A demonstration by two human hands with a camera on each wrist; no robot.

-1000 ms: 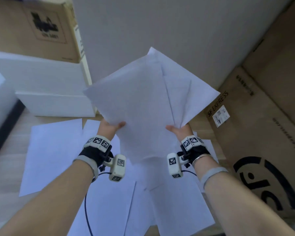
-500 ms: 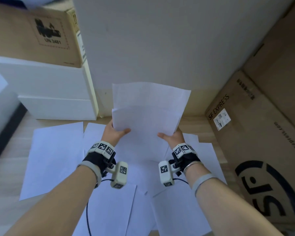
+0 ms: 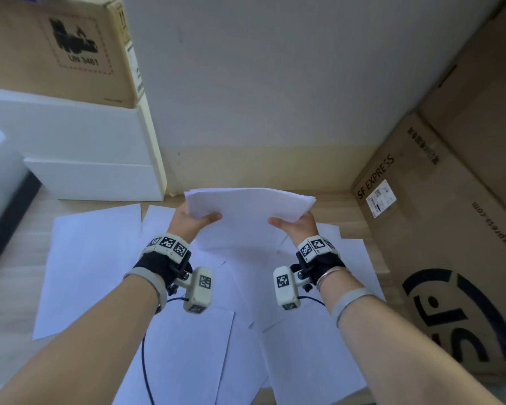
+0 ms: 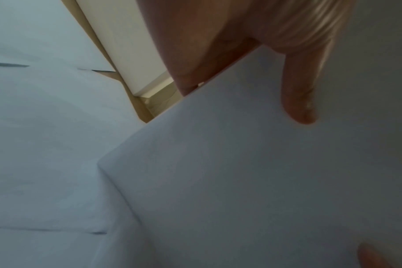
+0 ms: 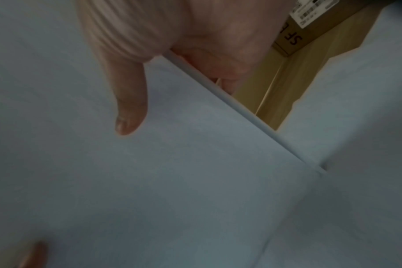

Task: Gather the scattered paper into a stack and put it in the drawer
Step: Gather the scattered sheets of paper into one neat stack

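While both hands hold it up, the paper stack [image 3: 247,213] sits between each grip: the left hand [image 3: 192,222] pinches its left edge and the right hand [image 3: 294,225] pinches its right edge. Under them, loose sheets [image 3: 91,267] lie spread on the wooden surface [image 3: 9,273]. Closed cardboard boxes [image 3: 438,229] stand beside the right grip.

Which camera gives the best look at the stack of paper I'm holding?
The head view: it shows the whole stack, held at its sides by the left hand and right hand above loose sheets. The left wrist view shows only one corner under a thumb; the right wrist view shows one side edge, close up.
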